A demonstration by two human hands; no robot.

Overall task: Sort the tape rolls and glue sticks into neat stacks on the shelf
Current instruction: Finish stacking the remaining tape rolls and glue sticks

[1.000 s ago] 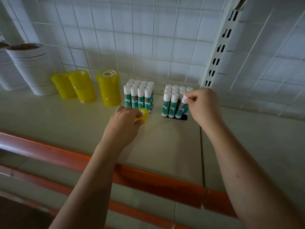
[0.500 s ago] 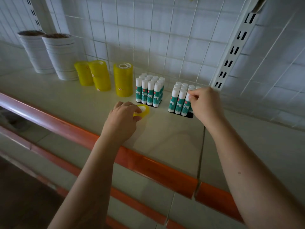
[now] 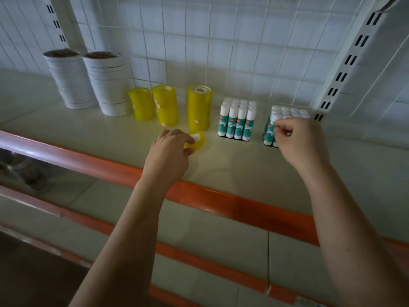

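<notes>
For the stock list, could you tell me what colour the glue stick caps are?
White, clearest in the head view on the glue stick caps.

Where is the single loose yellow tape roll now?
Head view, centre: the loose tape roll is in the left hand, just before the rightmost yellow stack.

Shelf (image 3: 232, 165): matt, smooth pale surface; front rail (image 3: 221, 201) glossy orange. Yellow tape roll (image 3: 198, 141) at left hand (image 3: 169, 151): glossy translucent plastic. Back grid (image 3: 221, 52): white wire.

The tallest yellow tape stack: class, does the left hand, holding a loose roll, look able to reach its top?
Probably yes. The left hand grips the loose roll just in front of the tallest yellow tape stack, and nothing stands between them or above its top.
</notes>
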